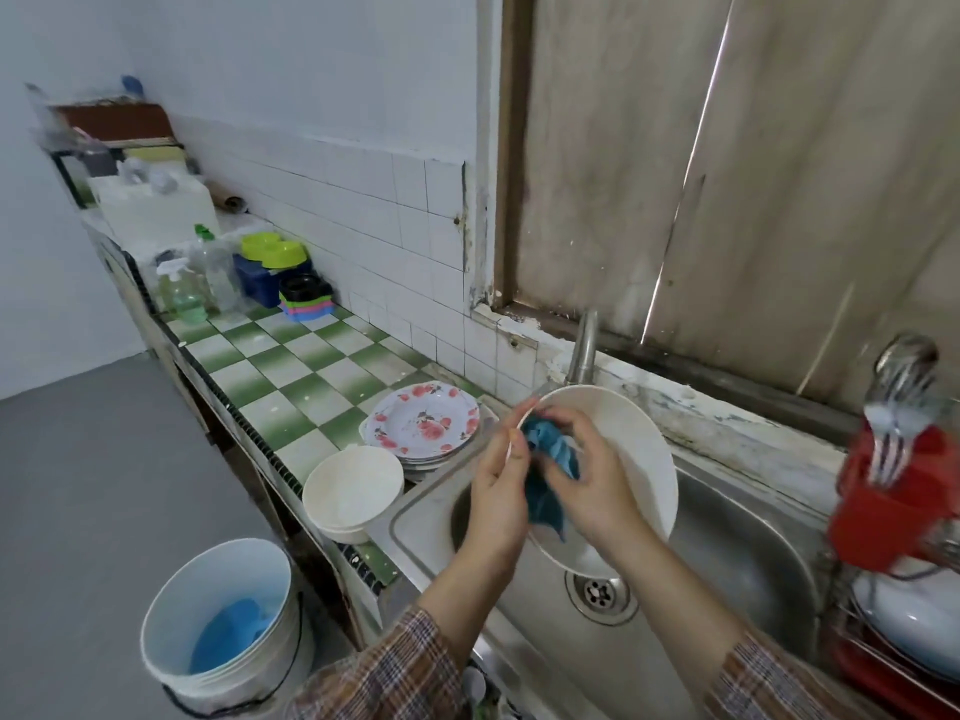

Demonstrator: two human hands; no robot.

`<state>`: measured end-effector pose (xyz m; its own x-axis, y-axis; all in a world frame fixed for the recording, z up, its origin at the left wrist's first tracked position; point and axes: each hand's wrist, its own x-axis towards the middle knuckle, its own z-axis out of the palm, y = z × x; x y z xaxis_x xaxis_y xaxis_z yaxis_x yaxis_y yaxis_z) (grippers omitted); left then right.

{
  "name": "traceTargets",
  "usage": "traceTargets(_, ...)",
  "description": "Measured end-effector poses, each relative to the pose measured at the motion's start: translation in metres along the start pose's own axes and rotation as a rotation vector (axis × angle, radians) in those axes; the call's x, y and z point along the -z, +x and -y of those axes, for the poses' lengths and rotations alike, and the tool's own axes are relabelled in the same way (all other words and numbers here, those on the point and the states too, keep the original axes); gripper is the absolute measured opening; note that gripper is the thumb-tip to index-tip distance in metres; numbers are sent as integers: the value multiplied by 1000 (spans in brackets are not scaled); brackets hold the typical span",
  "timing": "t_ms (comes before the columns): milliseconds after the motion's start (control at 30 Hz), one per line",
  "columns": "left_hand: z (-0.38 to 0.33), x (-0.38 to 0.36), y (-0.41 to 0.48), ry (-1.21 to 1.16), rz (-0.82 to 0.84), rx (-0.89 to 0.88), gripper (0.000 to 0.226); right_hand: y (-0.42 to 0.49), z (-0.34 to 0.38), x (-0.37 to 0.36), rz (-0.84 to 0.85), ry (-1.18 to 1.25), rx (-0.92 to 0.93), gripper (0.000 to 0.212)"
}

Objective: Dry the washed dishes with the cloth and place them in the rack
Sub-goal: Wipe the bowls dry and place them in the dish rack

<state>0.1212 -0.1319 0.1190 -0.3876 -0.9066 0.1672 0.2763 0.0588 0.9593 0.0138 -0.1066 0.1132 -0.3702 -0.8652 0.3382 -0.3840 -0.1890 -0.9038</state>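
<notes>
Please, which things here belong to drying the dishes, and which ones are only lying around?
For the job: white plate, gripped at its rim by the left hand; blue cloth, held by the right hand; floral plates; white bowls; dish rack.
Lying about: bucket; spray bottle; green bowl; tap.

A plate is held over the sink, a cloth in it. Behind the sink stands the tap. Left of the sink sit stacked plates and bowls; further left, a bucket on the floor. Right of the sink, the rack.
</notes>
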Motion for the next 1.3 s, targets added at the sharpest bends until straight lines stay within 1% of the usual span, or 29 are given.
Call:
traceTargets(33,-1,-1,0,-3,1,-1,30,-10,5,7,211,18,-31,49)
traceTargets(100,-2,-2,-2,-9,-5,-14,30,-25,13,33,551,-189,1,47)
traceTargets(200,4,-9,-16,-98,-42,23,35,-33,22,76,776,-752,141,38)
traceTargets(233,7,-11,-21,-136,-61,33,35,-33,24,81,768,-974,191,36)
traceTargets(300,13,-22,-32,-170,-60,61,33,-37,25,88,586,-1214,244,32)
traceTargets(333,13,-28,-37,-157,-35,61,34,-38,24,89,462,-1203,207,33)
traceTargets(400,10,-44,-46,-72,34,32,37,-40,24,86,166,-1032,134,32)
traceTargets(433,10,-51,-49,-35,60,11,35,-41,23,83,38,-903,114,29)
traceTargets(467,9,-57,-51,-20,70,-3,31,-41,23,79,-18,-716,66,26)
traceTargets(500,6,-60,-50,-29,68,8,30,-43,24,75,20,-523,1,26)
traceTargets(533,3,-59,-46,-42,52,21,30,-47,27,73,142,-392,-42,28)
traceTargets(567,0,-55,-40,-62,22,24,31,-52,28,73,298,-388,-32,31)
traceTargets(633,-6,-45,-26,-70,-31,5,31,-53,20,79,522,-690,60,35)
traceTargets(667,-7,-43,-22,-67,-44,-3,30,-49,16,82,541,-900,83,36)
traceTargets(700,-9,-43,-20,-66,-49,-11,30,-44,13,86,493,-1064,63,36)
traceTargets(767,-8,-51,-19,-88,-15,-15,32,-30,7,86,223,-1096,1,33)
traceTargets(833,-7,-62,-21,-78,48,-16,32,-20,9,76,-96,-786,4,31)
traceTargets(867,-7,-66,-21,-67,75,-20,30,-16,12,70,-176,-580,-15,30)
traceTargets(900,-8,-68,-19,-70,85,-19,29,-14,16,66,-158,-376,-67,30)
traceTargets(933,-10,-66,-14,-83,76,-7,29,-17,22,63,-48,-223,-119,33)
traceTargets(967,-12,-61,-8,-93,49,2,29,-22,28,62,122,-168,-139,38)
traceTargets(1000,-14,-53,-1,-99,16,2,29,-27,33,64,300,-207,-119,43)
traceTargets(1067,-18,-38,10,-110,-10,-12,28,-29,36,79,581,-456,-29,46)
traceTargets(1100,-20,-33,13,-127,-21,-9,28,-27,35,88,666,-668,29,46)
traceTargets(1133,-20,-29,14,-144,-34,-2,28,-23,34,94,677,-896,88,47)
traceTargets(1167,-20,-26,15,-157,-41,6,28,-19,33,98,600,-1075,166,47)
traceTargets(1200,-19,-26,14,-166,-36,14,30,-14,31,99,441,-1172,269,46)
traceTargets(1233,-19,-26,14,-172,-15,23,31,-9,29,98,230,-1169,357,44)
traceTargets(1300,-22,-31,12,-144,73,17,32,-2,23,91,-102,-998,392,40)
